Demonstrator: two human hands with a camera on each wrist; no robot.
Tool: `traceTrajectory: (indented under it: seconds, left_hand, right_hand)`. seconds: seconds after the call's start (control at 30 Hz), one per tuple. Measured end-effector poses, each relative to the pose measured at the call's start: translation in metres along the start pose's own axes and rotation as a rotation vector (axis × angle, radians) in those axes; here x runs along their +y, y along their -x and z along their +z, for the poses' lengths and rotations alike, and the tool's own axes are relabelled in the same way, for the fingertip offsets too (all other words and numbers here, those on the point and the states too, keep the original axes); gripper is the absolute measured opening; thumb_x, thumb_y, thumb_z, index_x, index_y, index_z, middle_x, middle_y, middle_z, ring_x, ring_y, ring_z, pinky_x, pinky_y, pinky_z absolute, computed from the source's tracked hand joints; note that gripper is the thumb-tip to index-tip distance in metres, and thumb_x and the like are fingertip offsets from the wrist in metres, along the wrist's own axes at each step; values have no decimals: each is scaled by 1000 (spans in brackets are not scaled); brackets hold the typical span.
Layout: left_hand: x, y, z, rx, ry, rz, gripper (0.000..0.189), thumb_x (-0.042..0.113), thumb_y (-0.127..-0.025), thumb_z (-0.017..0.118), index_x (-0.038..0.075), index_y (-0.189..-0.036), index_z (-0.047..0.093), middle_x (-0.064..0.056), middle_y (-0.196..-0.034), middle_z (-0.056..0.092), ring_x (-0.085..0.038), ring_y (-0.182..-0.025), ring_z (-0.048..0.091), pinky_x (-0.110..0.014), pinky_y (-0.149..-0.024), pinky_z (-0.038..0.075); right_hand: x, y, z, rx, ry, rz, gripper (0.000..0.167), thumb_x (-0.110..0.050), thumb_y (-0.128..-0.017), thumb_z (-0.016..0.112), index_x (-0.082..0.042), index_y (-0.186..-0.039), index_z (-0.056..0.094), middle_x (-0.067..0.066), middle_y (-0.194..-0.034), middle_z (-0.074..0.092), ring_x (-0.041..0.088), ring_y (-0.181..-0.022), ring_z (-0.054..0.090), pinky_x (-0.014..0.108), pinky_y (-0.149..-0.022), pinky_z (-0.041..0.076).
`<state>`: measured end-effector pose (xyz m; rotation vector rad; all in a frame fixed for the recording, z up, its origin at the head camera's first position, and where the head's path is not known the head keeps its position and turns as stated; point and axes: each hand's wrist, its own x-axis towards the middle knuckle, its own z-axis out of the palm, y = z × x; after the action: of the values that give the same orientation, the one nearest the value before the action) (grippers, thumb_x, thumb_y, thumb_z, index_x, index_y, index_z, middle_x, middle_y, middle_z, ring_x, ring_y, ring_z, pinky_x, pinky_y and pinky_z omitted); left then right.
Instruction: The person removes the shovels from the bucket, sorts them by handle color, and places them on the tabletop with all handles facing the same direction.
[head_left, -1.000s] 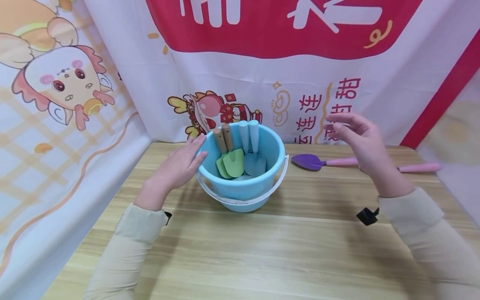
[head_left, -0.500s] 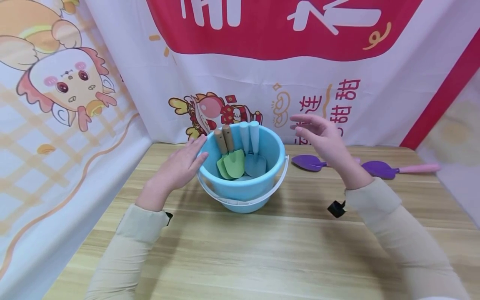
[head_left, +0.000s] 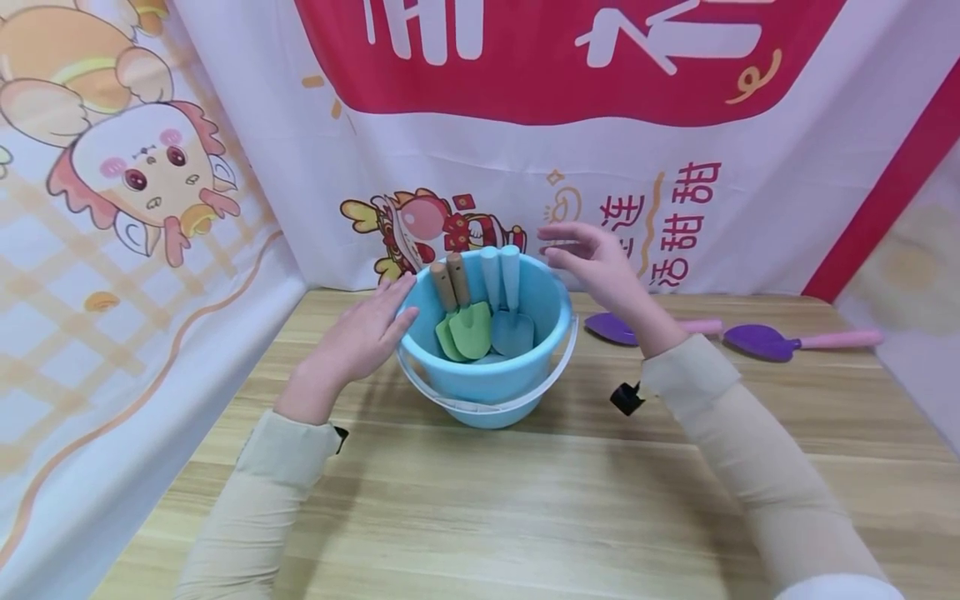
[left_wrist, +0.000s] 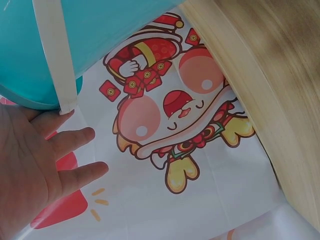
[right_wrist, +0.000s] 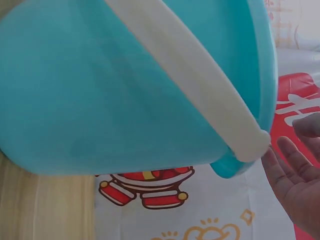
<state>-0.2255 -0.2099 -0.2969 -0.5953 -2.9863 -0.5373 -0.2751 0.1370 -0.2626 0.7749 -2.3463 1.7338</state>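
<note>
**Fingers at both sides of the bucket [head_left: 483, 383], nothing gripped**

The left hand [head_left: 362, 332] lies along the left side of the bucket's rim with its fingers nearly straight and the thumb set apart. The fingers seem to touch the rim, and the left wrist view puts one fingertip by the end of the white handle [head_left: 491, 408]. The right hand [head_left: 596, 265] has its fingers loosely bent, spread and holding nothing, close to the far right part of the rim; whether they touch it, I cannot tell.

Between the two sets of fingers stands the bucket, upright, its handle hanging across the near side, lower than both hands. Inside, nearer the left fingers, two green trowels [head_left: 470, 333] with brown grips lean against the wall; nearer the right fingers lean two blue trowels [head_left: 512, 333].

Out to the right of the right fingers, two purple trowels [head_left: 759, 342] with pink grips lie on the tabletop [head_left: 525, 517], the closer one partly hidden by the forearm. Behind everything hangs a printed cloth [head_left: 480, 158].

The step in hand looks like placing a hand at either side of the bucket. A next move would probably call for the right fingers to settle against the rim, matching the left, with even pressure so the bucket stays level.
</note>
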Motion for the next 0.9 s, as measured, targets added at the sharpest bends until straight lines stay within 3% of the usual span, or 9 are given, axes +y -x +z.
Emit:
traceTrajectory:
  seconds: [0.3, 0.57, 0.9]
  left_hand:
    - [0, -1, 1, 6, 2, 9, 70, 53, -110, 26, 12, -166, 16, -8, -170, 18, -36, -156, 9, -65, -120, 17]
    - [-2, -2, 0, 6, 10, 5, 71, 54, -110, 25, 12, -166, 15, -8, -170, 18, -35, -156, 9, -63, -120, 17]
    - [-3, -4, 2, 9, 6, 15, 71, 55, -109, 25, 13, -166, 16, -8, -170, 19, -35, -156, 9, -65, -120, 18]
  right_hand:
    - [5, -17, 12, -39, 15, 115, 40, -12, -104, 61, -6, -143, 58, 14, -143, 59, 31, -126, 60, 48, -106, 49]
    - [3, -31, 24, -77, 85, 139, 43, -11, -103, 63, -9, -145, 57, 11, -148, 55, 31, -132, 57, 50, -109, 46]
    - [1, -37, 35, -120, 259, 146, 43, -9, -101, 66, -6, -143, 59, 15, -145, 57, 35, -133, 54, 51, -109, 46]
